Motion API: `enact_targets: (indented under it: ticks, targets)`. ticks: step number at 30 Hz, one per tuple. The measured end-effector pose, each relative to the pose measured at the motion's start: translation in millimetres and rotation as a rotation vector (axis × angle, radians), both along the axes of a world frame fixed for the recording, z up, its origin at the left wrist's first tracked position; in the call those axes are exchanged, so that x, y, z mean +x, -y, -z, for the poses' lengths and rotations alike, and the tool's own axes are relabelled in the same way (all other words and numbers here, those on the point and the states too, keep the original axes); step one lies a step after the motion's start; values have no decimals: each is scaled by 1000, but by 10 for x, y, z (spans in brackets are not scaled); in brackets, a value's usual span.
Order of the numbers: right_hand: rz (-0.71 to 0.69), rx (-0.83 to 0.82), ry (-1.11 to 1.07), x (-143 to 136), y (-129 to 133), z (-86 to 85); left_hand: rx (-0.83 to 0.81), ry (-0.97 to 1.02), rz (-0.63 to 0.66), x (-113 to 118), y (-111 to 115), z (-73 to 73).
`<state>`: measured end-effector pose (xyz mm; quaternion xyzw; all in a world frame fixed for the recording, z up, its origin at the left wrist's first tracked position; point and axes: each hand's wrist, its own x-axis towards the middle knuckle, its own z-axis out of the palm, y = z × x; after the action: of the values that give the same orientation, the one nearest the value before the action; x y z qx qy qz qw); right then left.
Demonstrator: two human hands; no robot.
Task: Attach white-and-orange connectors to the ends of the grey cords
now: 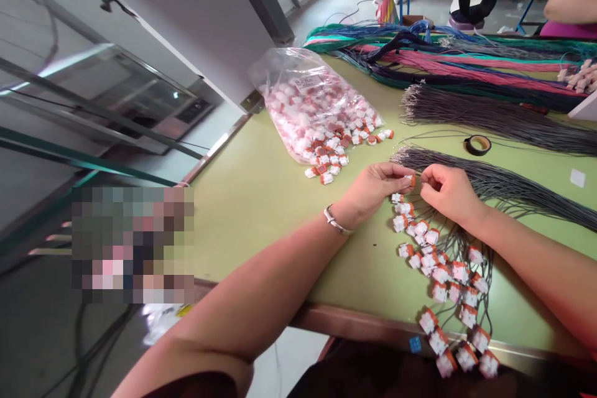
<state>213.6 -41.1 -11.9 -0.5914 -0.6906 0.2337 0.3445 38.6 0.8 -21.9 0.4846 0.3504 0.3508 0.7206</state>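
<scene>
My left hand pinches a small white-and-orange plug connector between thumb and fingertips. Just to its right, my right hand is closed in a pinch, facing the connector; a thin wire seems to be in its fingertips, though it is mostly hidden. Below both hands hang several wired connectors, white with orange ends, on dark wires. The lowest of them reach over the table's front edge. A bundle of dark grey wires with bare metal-tipped ends lies behind my right hand.
A clear plastic bag of loose connectors spills onto the green table. Another grey wire bundle, a black tape roll and coloured wires lie farther back. A person's arm shows at top right.
</scene>
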Motion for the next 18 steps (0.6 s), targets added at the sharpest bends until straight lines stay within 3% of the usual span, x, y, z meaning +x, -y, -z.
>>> enact_targets:
  ticks: [10, 18]
  targets:
    - [-33, -17, 55, -25, 15, -1, 34, -47, 74, 3, 5, -22]
    - [11, -47, -106, -20, -12, -16, -9, 41, 39, 3, -22, 23]
